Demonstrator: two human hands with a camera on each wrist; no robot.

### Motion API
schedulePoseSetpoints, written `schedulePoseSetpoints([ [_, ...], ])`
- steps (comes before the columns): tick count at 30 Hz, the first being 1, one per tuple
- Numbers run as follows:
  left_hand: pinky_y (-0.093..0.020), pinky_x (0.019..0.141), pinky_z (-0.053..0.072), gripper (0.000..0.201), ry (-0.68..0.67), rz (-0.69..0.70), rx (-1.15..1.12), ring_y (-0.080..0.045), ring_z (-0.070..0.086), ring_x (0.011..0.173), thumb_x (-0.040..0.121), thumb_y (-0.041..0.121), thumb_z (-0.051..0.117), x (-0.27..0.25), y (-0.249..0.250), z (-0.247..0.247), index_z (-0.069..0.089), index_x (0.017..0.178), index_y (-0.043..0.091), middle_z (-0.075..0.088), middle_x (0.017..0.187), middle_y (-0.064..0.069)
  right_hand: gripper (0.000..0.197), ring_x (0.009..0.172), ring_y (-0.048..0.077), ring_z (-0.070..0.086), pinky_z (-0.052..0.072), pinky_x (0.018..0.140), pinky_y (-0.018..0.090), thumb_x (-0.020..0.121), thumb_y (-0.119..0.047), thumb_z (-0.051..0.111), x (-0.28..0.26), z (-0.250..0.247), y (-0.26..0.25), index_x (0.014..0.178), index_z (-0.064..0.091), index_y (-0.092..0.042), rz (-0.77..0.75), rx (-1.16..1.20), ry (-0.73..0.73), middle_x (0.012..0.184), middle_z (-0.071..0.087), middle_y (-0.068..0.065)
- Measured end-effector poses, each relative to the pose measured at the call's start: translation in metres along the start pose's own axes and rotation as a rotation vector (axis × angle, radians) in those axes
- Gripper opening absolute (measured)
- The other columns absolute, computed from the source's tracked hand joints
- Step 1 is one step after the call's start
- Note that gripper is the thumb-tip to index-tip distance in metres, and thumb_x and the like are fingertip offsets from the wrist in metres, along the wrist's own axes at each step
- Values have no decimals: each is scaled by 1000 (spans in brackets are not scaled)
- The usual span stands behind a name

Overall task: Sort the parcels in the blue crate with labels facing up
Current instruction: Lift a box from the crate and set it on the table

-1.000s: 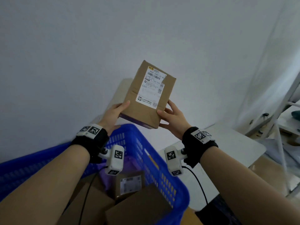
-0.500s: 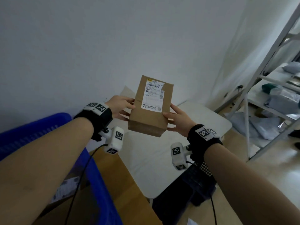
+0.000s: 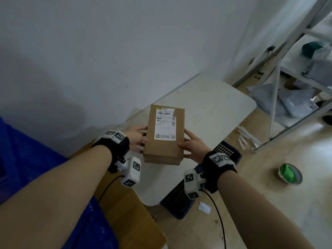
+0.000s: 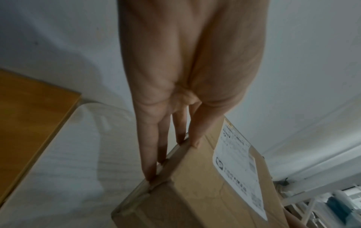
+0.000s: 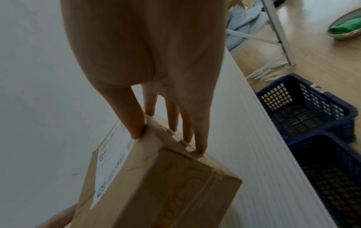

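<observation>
A brown cardboard parcel (image 3: pixel 164 150) hangs just above the white table (image 3: pixel 206 112), its white shipping label (image 3: pixel 165 125) facing up. My left hand (image 3: pixel 138 139) grips its left side and my right hand (image 3: pixel 193 146) its right side. In the left wrist view the thumb lies on the top edge and the fingers (image 4: pixel 150 162) run down the parcel's (image 4: pixel 195 192) side. The right wrist view shows the same hold, fingers (image 5: pixel 201 138) on the parcel (image 5: pixel 166 192). The blue crate (image 3: pixel 21 159) is at the far left; its inside is out of view.
A wooden surface (image 3: pixel 129 212) lies between crate and table. Dark blue baskets (image 3: pixel 226 151) stand on the floor by the table's right edge. A metal rack (image 3: pixel 274 97) with grey mailer bags (image 3: pixel 294 103) stands to the right. A bowl with something green (image 3: pixel 290 174) sits on the floor.
Both hands have carried the parcel from above the blue crate to the right and down, over the white table. The label now lies level, facing up.
</observation>
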State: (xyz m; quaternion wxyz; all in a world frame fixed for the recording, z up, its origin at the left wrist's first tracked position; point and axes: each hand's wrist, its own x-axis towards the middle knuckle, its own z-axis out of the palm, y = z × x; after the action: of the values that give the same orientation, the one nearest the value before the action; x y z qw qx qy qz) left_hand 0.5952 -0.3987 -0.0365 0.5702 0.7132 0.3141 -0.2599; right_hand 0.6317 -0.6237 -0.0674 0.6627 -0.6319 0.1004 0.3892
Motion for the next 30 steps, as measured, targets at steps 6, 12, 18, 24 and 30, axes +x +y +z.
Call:
schedulePoseSetpoints([
  [6, -58, 91, 49, 68, 53, -22, -60, -31, 57, 117, 87, -13, 49, 27, -27, 19, 38, 144, 24, 50, 142, -1, 72, 120, 26, 51, 40, 103, 56, 87, 11, 48, 19, -7, 27, 141, 37, -35, 52, 8, 19, 134, 54, 4],
  [12, -56, 94, 47, 69, 61, -18, -116, -31, 53, 121, 88, -12, 48, 43, -42, 31, 33, 146, 23, 41, 149, 0, 73, 123, 29, 48, 39, 104, 57, 87, 12, 48, 30, -13, 38, 142, 36, -34, 62, -23, 46, 137, 51, 4],
  [18, -53, 88, 49, 67, 35, -30, -90, -32, 52, 122, 89, -14, 43, 47, -46, 38, 34, 145, 22, 44, 145, -7, 71, 126, 29, 47, 38, 105, 56, 87, 12, 47, 35, -16, 41, 142, 38, -32, 89, -66, 76, 139, 50, 4],
  [24, -48, 92, 51, 60, 104, -12, 39, -32, 54, 118, 88, -9, 49, 27, -26, 39, 44, 139, 22, 54, 131, -16, 63, 134, 28, 39, 41, 100, 40, 86, -1, 59, 21, -6, 20, 143, 39, -18, 47, -311, 180, 150, 36, 9],
  [30, -36, 91, 48, 36, 162, 195, 347, -32, 55, 118, 91, 8, 54, -27, 21, 24, 57, 127, 8, 58, 129, -17, 48, 128, 29, 47, 40, 103, 36, 90, -15, 60, -16, 8, -25, 136, 48, -7, -87, -632, 246, 141, 47, 15],
])
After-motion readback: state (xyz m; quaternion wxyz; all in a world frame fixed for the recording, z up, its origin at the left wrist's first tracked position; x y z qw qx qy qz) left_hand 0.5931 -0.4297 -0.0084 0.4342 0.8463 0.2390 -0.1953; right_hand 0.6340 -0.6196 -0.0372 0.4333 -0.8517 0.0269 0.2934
